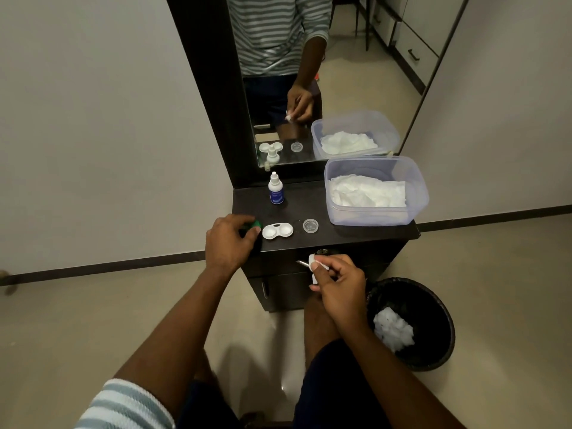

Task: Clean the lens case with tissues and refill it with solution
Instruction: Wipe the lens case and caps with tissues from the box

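Observation:
The white lens case (pixel 277 231) lies with both wells uncovered on the dark dresser top (pixel 340 236). My left hand (pixel 229 243) rests just left of it, fingers closed on a green cap (pixel 255 224). My right hand (pixel 339 283) hovers in front of the dresser edge and pinches a small white tissue (pixel 315 264). A clear round cap (pixel 310 226) sits right of the case. The small solution bottle (pixel 276 189) with a blue label stands upright behind the case. A clear plastic box (pixel 376 193) at the back right holds white tissues.
A black waste bin (pixel 411 323) with crumpled tissues stands on the floor to the right of the dresser. A tall mirror (pixel 309 88) rises behind the dresser top and reflects the objects. My knees are below the dresser front.

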